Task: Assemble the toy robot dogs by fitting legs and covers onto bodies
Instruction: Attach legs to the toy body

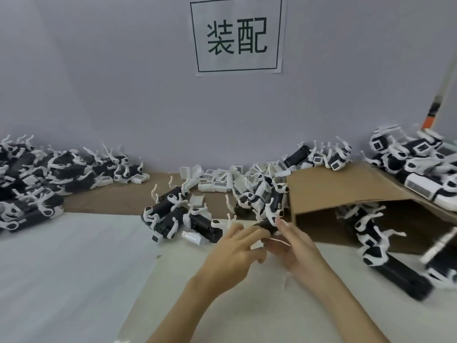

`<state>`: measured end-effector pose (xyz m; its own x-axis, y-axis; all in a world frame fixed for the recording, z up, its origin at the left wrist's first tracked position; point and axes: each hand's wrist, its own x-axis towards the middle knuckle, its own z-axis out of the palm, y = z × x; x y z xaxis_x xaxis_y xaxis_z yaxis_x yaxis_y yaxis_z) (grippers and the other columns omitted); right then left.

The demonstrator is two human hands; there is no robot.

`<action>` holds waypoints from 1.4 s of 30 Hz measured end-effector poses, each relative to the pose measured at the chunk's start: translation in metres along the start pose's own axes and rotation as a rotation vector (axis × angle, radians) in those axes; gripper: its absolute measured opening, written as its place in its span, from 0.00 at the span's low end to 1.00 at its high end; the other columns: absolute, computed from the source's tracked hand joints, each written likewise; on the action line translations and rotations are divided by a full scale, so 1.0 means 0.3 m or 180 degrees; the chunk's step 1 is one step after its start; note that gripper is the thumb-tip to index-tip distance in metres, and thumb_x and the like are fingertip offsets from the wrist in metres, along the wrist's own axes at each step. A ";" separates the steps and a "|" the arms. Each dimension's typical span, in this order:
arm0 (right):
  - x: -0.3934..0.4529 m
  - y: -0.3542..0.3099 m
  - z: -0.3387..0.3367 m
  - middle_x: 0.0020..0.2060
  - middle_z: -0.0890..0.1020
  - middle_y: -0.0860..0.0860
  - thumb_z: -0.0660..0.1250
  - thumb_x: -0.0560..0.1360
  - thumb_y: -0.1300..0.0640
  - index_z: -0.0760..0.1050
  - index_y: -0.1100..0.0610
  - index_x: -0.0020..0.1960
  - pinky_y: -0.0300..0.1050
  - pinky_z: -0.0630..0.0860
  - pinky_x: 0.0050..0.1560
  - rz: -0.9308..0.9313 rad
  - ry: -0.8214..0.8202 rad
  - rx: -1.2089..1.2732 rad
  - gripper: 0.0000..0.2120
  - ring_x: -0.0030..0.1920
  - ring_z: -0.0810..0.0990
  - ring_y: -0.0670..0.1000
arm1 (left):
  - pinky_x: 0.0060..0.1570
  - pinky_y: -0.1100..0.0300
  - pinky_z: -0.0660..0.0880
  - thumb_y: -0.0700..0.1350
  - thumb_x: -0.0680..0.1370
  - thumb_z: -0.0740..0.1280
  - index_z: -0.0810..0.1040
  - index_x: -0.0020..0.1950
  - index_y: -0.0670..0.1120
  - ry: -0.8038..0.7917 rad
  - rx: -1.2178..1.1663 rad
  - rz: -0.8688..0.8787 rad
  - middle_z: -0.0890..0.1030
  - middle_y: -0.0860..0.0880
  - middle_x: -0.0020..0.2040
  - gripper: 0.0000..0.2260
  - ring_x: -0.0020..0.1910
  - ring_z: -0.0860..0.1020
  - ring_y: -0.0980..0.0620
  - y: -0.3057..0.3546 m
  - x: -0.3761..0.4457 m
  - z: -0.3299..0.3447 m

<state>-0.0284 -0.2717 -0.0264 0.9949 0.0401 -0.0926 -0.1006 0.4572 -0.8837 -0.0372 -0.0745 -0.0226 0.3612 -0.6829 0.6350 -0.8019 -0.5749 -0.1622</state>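
Mid leg-fitting, by the look: left hand (232, 253) and right hand (294, 251) both curled round black dog body (265, 226) above table edge; next, probably press white leg (272, 214) home squarely.

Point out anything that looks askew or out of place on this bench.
The cardboard sheet at right is propped at a slant, one end raised, with toy dogs lying beneath it. The rest is only loose heaps of parts, such as the white covers by the wall.
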 end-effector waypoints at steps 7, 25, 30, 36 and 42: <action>0.007 0.030 0.023 0.56 0.85 0.63 0.82 0.63 0.49 0.78 0.64 0.62 0.48 0.83 0.53 -0.0233 0.0169 -0.0153 0.33 0.54 0.87 0.60 | 0.60 0.53 0.76 0.32 0.80 0.69 0.75 0.55 0.41 0.0131 -0.0615 -0.0979 0.74 0.47 0.68 0.08 0.61 0.77 0.47 -0.072 -0.069 0.003; -0.040 -0.007 0.077 0.57 0.86 0.61 0.72 0.78 0.54 0.84 0.63 0.59 0.48 0.81 0.62 -0.0373 0.0050 0.0299 0.15 0.58 0.86 0.60 | 0.45 0.62 0.77 0.64 0.68 0.79 0.74 0.67 0.59 0.1136 -0.2905 -0.3364 0.76 0.53 0.60 0.30 0.46 0.81 0.51 -0.060 -0.053 -0.026; -0.057 -0.006 0.108 0.58 0.84 0.63 0.72 0.75 0.51 0.86 0.61 0.57 0.45 0.83 0.57 -0.0500 -0.0153 0.0126 0.17 0.59 0.85 0.61 | 0.39 0.58 0.76 0.62 0.76 0.74 0.83 0.61 0.48 0.0866 -0.4027 -0.3286 0.83 0.43 0.41 0.22 0.35 0.79 0.45 -0.060 -0.053 -0.056; -0.064 -0.059 0.040 0.65 0.81 0.60 0.70 0.80 0.42 0.75 0.47 0.73 0.50 0.84 0.43 0.0526 -0.1289 0.0575 0.24 0.67 0.76 0.74 | 0.56 0.54 0.75 0.37 0.79 0.74 0.72 0.80 0.53 0.0510 -0.4834 -0.2648 0.77 0.45 0.72 0.31 0.52 0.79 0.44 -0.122 -0.096 -0.111; -0.033 0.001 0.060 0.58 0.81 0.64 0.69 0.81 0.46 0.75 0.48 0.56 0.41 0.72 0.25 0.0059 -0.0458 -0.0490 0.08 0.47 0.86 0.67 | 0.68 0.43 0.76 0.28 0.70 0.58 0.72 0.81 0.49 -0.0034 -0.5356 -0.2349 0.73 0.46 0.78 0.39 0.68 0.75 0.39 -0.110 -0.090 -0.097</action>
<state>-0.0381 -0.2561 -0.0175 0.9825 0.1786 -0.0527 -0.1078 0.3144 -0.9431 -0.0343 -0.0239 -0.0125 0.8167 -0.5368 0.2119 -0.0653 0.2790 0.9581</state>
